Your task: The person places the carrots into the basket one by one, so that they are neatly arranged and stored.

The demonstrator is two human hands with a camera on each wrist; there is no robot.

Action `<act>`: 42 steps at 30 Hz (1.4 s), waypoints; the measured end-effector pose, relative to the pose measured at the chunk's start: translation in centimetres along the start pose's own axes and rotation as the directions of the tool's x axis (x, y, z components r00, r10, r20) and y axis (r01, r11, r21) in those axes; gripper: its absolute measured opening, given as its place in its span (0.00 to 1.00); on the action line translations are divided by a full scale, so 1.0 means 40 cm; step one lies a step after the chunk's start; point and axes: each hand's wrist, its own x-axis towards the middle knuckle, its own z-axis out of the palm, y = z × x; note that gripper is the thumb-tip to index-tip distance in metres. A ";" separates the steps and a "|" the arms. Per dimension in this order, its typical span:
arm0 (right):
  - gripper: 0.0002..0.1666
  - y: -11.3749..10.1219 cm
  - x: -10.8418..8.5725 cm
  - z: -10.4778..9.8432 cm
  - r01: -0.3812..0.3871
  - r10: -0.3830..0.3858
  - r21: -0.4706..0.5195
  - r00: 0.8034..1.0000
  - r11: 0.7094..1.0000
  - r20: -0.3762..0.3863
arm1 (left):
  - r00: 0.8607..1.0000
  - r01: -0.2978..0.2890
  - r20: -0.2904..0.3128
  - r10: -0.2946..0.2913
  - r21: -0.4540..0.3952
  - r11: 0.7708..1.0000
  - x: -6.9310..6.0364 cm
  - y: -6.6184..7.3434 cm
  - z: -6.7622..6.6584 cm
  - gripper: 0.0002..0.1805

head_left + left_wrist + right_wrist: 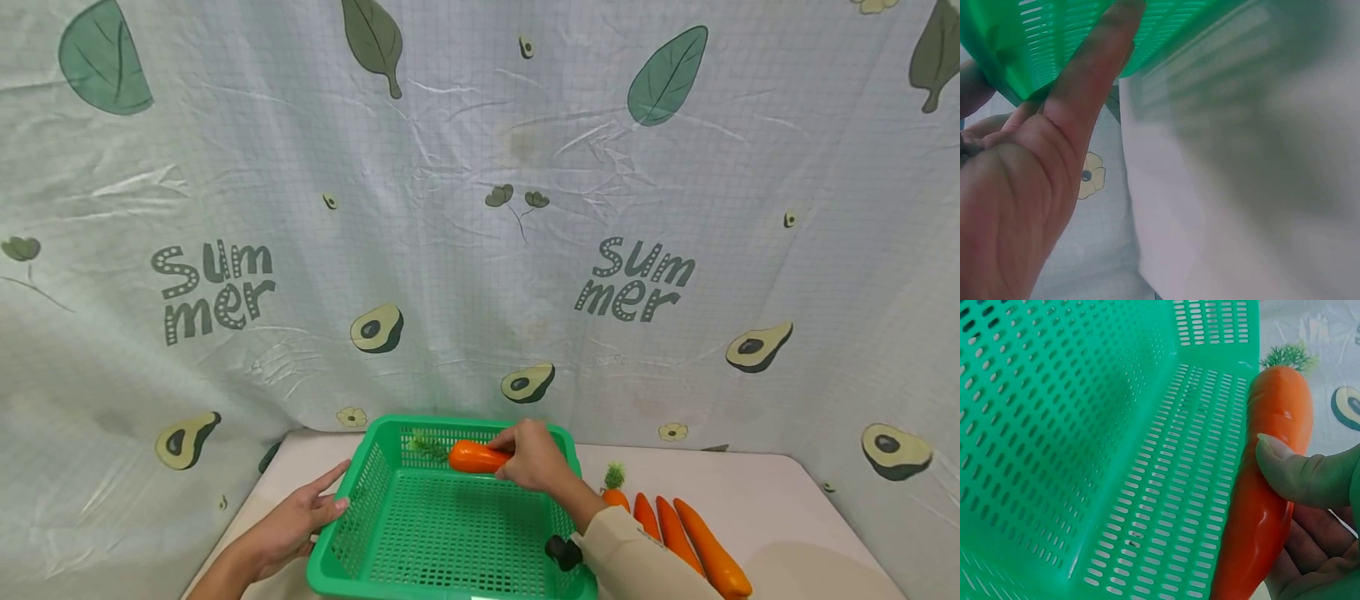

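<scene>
My right hand pinches an orange carrot with a green leafy top, holding it lengthwise near the back wall inside the green plastic basket. In the right wrist view, the thumb presses the glossy carrot from above, with fingers curled beneath it. At the basket's left side, my left hand holds the rim, thumb over the edge and forefinger stretched along the outside. The left wrist view shows that hand against the slotted basket wall. The basket floor visible beneath the carrot is bare mesh.
Several more carrots lie on the pale table right of the basket, partly behind the right sleeve. A small black object shows by that sleeve. A printed curtain hangs behind and around the table.
</scene>
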 end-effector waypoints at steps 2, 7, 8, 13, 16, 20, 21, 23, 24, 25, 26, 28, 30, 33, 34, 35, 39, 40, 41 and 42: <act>0.24 0.001 0.003 0.004 -0.003 0.003 0.021 1.000 1.000 0.004 | 1.000 -0.001 0.003 0.001 -0.003 1.000 -0.001 -0.001 0.000 0.45; 0.25 0.004 0.008 0.010 -0.019 0.018 0.059 1.000 0.998 0.012 | 1.000 0.002 0.004 -0.002 -0.007 1.000 -0.001 -0.003 0.000 0.44; 0.25 0.004 0.009 0.012 -0.019 0.019 0.062 1.000 0.998 0.012 | 1.000 0.003 0.004 -0.003 -0.008 1.000 -0.001 -0.003 0.000 0.44; 0.26 0.009 0.013 0.017 -0.024 0.023 0.071 1.000 0.997 0.014 | 1.000 0.006 0.003 -0.006 -0.010 1.000 -0.001 -0.004 0.000 0.44; 0.25 0.014 0.016 0.021 -0.032 0.031 0.073 0.999 0.997 0.015 | 1.000 0.005 0.002 -0.005 -0.012 1.000 -0.002 -0.005 0.001 0.44; 0.25 0.019 0.020 0.028 -0.041 0.040 0.080 0.999 0.996 0.016 | 1.000 0.008 -0.003 -0.008 -0.010 1.000 -0.003 -0.006 0.002 0.45; 0.25 0.020 0.022 0.030 -0.044 0.043 0.081 0.999 0.996 0.016 | 1.000 0.010 -0.005 -0.010 -0.012 1.000 -0.003 -0.006 0.002 0.45; 0.24 0.021 0.025 0.033 -0.051 0.050 0.085 0.999 0.995 0.016 | 1.000 0.012 -0.006 -0.012 -0.012 1.000 -0.003 -0.007 0.002 0.45; 0.24 0.021 0.027 0.034 -0.056 0.055 0.087 0.998 0.995 0.018 | 1.000 0.013 -0.005 -0.013 -0.012 1.000 -0.003 -0.007 0.003 0.45; 0.24 0.022 0.029 0.036 -0.061 0.059 0.087 0.998 0.994 0.017 | 1.000 0.014 -0.005 -0.014 -0.014 1.000 -0.003 -0.007 0.003 0.45; 0.24 0.023 0.030 0.037 -0.066 0.065 0.086 0.998 0.994 0.017 | 1.000 0.016 -0.007 -0.016 -0.017 1.000 -0.003 -0.007 0.003 0.46; 0.24 0.025 0.033 0.041 -0.074 0.073 0.082 0.997 0.994 0.017 | 1.000 0.013 -0.004 -0.013 -0.015 1.000 -0.004 -0.006 0.004 0.46; 0.24 0.028 0.036 0.044 -0.075 0.074 0.080 0.997 0.994 0.017 | 1.000 0.013 -0.005 -0.013 -0.015 1.000 -0.004 -0.005 0.004 0.45; 0.24 0.031 0.040 0.047 -0.071 0.070 0.076 0.997 0.995 0.013 | 1.000 0.018 -0.013 -0.018 -0.014 1.000 -0.005 -0.002 0.007 0.45; 0.24 0.031 0.041 0.048 -0.069 0.069 0.075 0.998 0.995 0.012 | 1.000 0.020 -0.016 -0.020 -0.014 1.000 -0.004 -0.001 0.007 0.45; 0.24 0.032 0.042 0.048 -0.068 0.067 0.074 0.998 0.995 0.010 | 1.000 0.020 -0.017 -0.020 -0.013 1.000 -0.004 -0.001 0.008 0.45; 0.23 0.031 0.045 0.052 -0.080 0.080 0.069 0.997 0.994 0.006 | 0.999 0.025 -0.027 -0.025 -0.008 1.000 -0.002 0.002 0.008 0.44; 0.23 0.032 0.046 0.053 -0.081 0.081 0.068 0.997 0.994 0.006 | 0.999 0.026 -0.029 -0.026 -0.007 1.000 -0.002 0.001 0.009 0.44; 0.23 0.032 0.046 0.055 -0.086 0.085 0.067 0.996 0.994 0.007 | 0.999 0.028 -0.032 -0.029 -0.004 1.000 -0.002 0.001 0.009 0.44; 0.23 0.032 0.048 0.055 -0.087 0.087 0.065 0.996 0.994 0.007 | 0.999 0.032 -0.036 -0.032 -0.002 0.999 -0.001 0.002 0.009 0.44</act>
